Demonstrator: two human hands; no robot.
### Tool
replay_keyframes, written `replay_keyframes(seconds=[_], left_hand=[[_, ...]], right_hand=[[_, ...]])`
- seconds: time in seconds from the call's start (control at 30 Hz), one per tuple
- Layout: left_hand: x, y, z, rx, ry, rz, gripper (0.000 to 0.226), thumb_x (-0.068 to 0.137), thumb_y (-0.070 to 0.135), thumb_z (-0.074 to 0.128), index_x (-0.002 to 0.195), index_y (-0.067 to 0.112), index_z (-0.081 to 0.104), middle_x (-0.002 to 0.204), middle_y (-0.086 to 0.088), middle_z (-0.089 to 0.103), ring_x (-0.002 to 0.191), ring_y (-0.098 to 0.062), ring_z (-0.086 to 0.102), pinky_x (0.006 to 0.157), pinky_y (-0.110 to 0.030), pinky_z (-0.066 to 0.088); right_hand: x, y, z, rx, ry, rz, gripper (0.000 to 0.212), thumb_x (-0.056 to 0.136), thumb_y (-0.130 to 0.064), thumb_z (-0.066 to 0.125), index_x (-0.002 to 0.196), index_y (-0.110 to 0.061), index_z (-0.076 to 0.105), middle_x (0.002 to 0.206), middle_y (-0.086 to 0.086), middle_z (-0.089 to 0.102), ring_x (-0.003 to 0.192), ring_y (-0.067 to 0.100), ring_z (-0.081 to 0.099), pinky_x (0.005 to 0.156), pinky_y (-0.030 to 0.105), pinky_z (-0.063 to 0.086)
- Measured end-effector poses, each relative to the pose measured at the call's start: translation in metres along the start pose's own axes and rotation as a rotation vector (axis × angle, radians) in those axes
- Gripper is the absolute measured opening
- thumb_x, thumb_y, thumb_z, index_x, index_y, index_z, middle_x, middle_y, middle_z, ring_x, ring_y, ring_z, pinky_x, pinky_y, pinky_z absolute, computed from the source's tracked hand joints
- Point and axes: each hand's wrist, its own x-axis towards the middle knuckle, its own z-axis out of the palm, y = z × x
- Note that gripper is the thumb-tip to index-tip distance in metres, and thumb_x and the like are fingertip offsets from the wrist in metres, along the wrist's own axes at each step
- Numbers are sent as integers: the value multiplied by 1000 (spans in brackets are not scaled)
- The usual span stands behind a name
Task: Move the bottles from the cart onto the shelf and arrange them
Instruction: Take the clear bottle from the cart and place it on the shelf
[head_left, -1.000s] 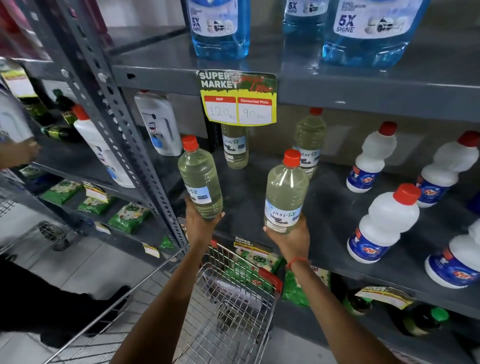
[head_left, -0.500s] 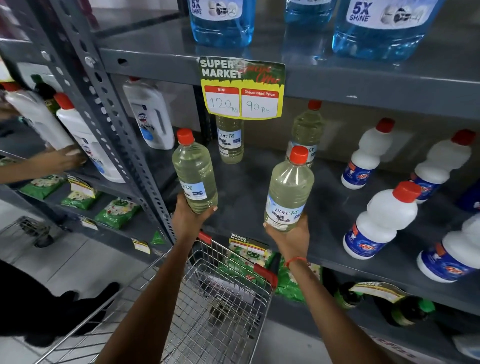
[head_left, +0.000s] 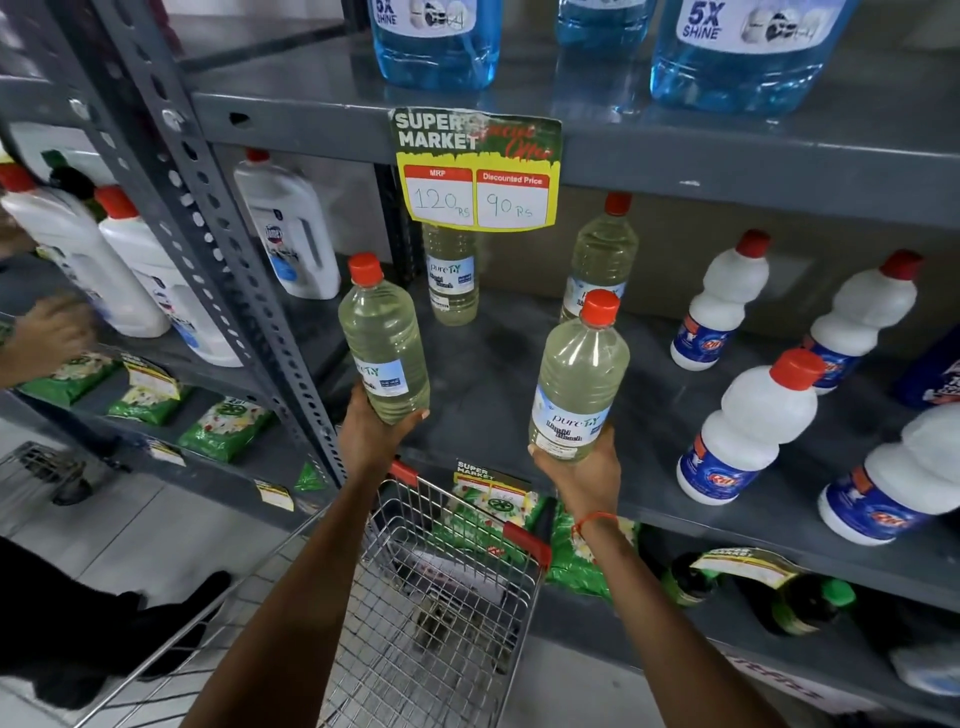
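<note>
From the head view, I had my left hand (head_left: 375, 434) closed around the base of one pale bleach bottle (head_left: 383, 340) and my right hand (head_left: 581, 475) closed around the base of a second bottle (head_left: 576, 382), both lifted upright above the front edge of the grey shelf (head_left: 498, 374). The cart (head_left: 426, 613) sat below my arms, seemingly with no bottles left in it. Two matching bottles (head_left: 451, 280) stood at the back under the price tag (head_left: 477, 169). I judged the low grips the main risk: held only by their bottoms, the tall bottles could tip as I reached in. My right bottle could also knock the rear one just behind it, or crowd the white bottles (head_left: 748, 431) nearby.
</note>
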Motion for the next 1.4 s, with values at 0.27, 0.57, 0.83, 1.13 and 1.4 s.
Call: replay_keyframes(seconds=[0.27, 0.57, 0.83, 1.13, 1.4], left_hand=[[2, 0, -1, -4, -1, 29, 82, 59, 40, 87, 128, 14, 49, 123, -9, 65, 110, -31, 62, 86, -42, 49], [-3, 3, 0, -66, -8, 15, 80, 59, 39, 87, 126, 14, 50, 123, -9, 64, 110, -29, 61, 89, -45, 52], [-5, 1, 1, -51, 20, -9, 81, 54, 45, 87, 122, 19, 52, 121, -7, 64, 107, -29, 63, 86, -43, 52], [-4, -1, 4, 10, 25, -16, 85, 55, 51, 84, 125, 18, 49, 124, -10, 62, 108, -30, 62, 86, -45, 51], [-6, 6, 6, 37, 45, -37, 85, 56, 45, 86, 126, 13, 49, 123, -13, 61, 110, -33, 60, 89, -49, 51]], right_hand=[[4, 3, -2, 37, -51, 1, 75, 54, -23, 88, 117, -14, 48, 109, 2, 69, 96, 17, 64, 81, 24, 51], [4, 7, -1, 74, -55, -6, 72, 54, -20, 88, 114, -21, 48, 95, -11, 64, 84, 6, 62, 67, 6, 43], [4, 7, 0, 54, -51, -17, 76, 54, -24, 88, 118, -19, 48, 97, -11, 63, 82, 1, 61, 61, -2, 42], [4, 7, 1, 41, -49, -20, 77, 53, -26, 88, 118, -21, 47, 99, -10, 63, 87, 7, 61, 67, 4, 41], [3, 5, 0, 51, -56, -19, 75, 54, -24, 88, 117, -18, 47, 103, -7, 65, 93, 12, 63, 74, 15, 47]])
